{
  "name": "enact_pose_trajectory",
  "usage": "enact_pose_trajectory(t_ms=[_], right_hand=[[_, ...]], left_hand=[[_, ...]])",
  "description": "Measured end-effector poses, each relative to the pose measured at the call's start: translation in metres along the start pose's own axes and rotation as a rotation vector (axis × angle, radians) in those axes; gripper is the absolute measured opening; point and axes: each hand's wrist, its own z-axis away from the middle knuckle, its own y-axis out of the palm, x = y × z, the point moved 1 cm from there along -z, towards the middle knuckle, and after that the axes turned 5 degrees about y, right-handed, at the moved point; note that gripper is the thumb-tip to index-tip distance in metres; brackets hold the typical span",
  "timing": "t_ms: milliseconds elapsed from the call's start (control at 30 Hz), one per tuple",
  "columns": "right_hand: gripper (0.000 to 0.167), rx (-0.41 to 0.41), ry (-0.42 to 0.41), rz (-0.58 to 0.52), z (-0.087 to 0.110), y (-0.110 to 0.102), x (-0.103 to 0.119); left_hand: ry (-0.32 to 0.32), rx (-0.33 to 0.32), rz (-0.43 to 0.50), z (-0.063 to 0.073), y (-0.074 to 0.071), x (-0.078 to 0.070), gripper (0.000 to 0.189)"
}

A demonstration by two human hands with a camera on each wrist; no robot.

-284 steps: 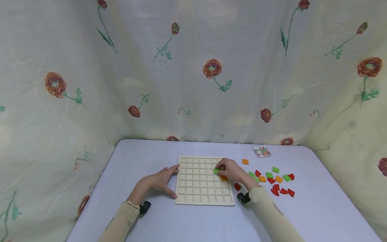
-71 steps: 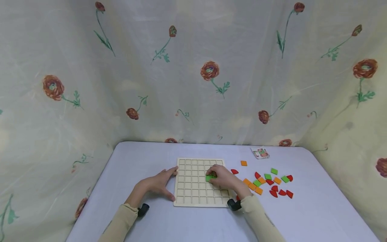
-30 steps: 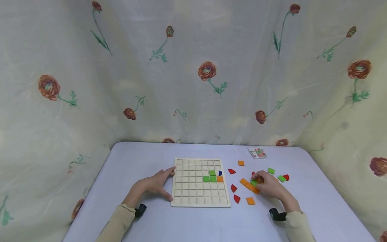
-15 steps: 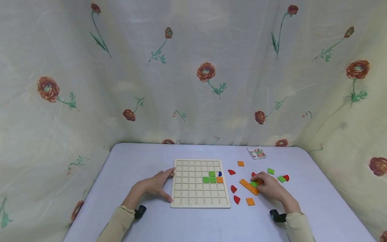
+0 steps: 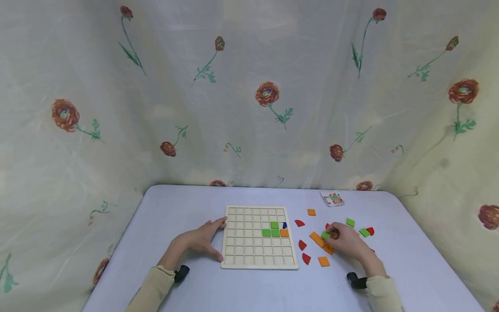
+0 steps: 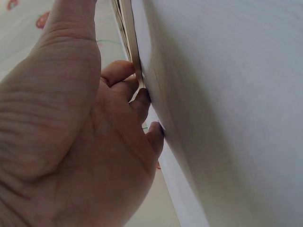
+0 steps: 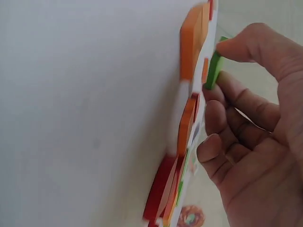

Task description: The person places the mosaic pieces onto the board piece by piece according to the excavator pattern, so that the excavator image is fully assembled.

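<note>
A pale square grid board (image 5: 249, 250) lies flat on the table. Three green square tiles, an orange square tile (image 5: 284, 233) and a small dark-blue piece (image 5: 284, 225) sit in its cells at the right. My left hand (image 5: 200, 239) rests at the board's left side, thumb near the front corner and fingers along the edge farther back; the left wrist view shows fingertips at the edge. Among the loose tiles my right hand (image 5: 348, 240) pinches a green square tile (image 7: 214, 71) between thumb and finger, raised above the table in the right wrist view.
Around my right hand lie orange squares (image 5: 317, 239), green squares (image 5: 350, 222) and red quarter-round pieces (image 5: 306, 258), some hidden under it. A small printed card (image 5: 332, 199) is at the back right. Flowered cloth (image 5: 249, 108) hangs behind the table (image 5: 187, 199).
More green tiles sit on the board than at first. My right hand has gone from the board to the loose tiles and lifted a green one. My left hand has stayed at the board's edge.
</note>
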Motion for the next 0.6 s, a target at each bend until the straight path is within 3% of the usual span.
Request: enact_pose_trajectory(t_ms=[267, 600], right_hand=[[0.03, -0.005, -0.029, -0.056, -0.002, 0.023, 0.044], [0.021, 0.064, -0.21, -0.07, -0.011, 0.066, 0.117]], left_hand=[[0.004, 0.002, -0.005, 0.001, 0.002, 0.004, 0.135], [0.009, 0.001, -0.001, 0.0, 0.0, 0.002, 0.134]])
